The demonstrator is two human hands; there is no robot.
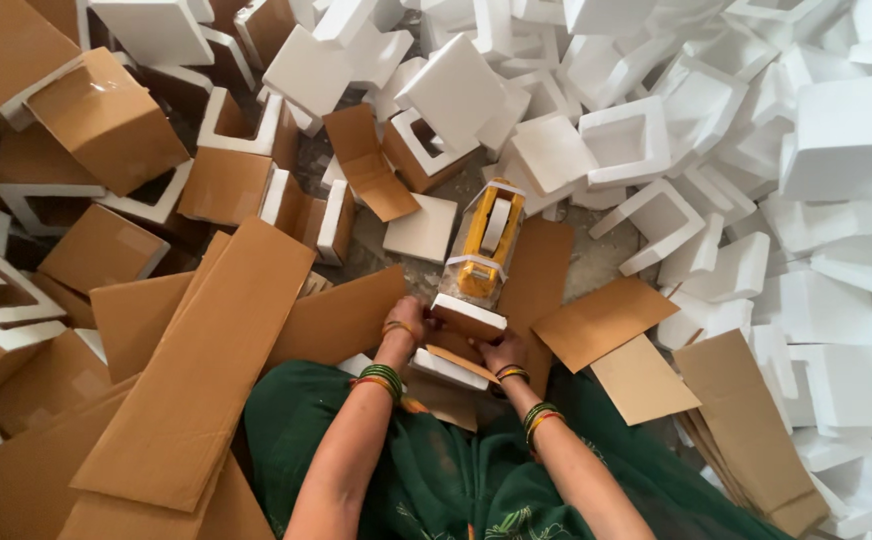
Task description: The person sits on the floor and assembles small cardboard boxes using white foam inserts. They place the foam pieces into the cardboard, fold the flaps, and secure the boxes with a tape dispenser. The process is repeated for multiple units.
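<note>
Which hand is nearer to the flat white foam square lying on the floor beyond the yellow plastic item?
Left. The left hand grips the near end of the yellow plastic item, below the flat white foam square. The right hand sits lower and farther right.

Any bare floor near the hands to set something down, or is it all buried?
Little is bare. One grey floor patch lies between the yellow item, a flat white foam square and the cardboard sheets. A second strip runs right of the item, before the foam pile. Around the left hand and right hand it is crowded.
</note>
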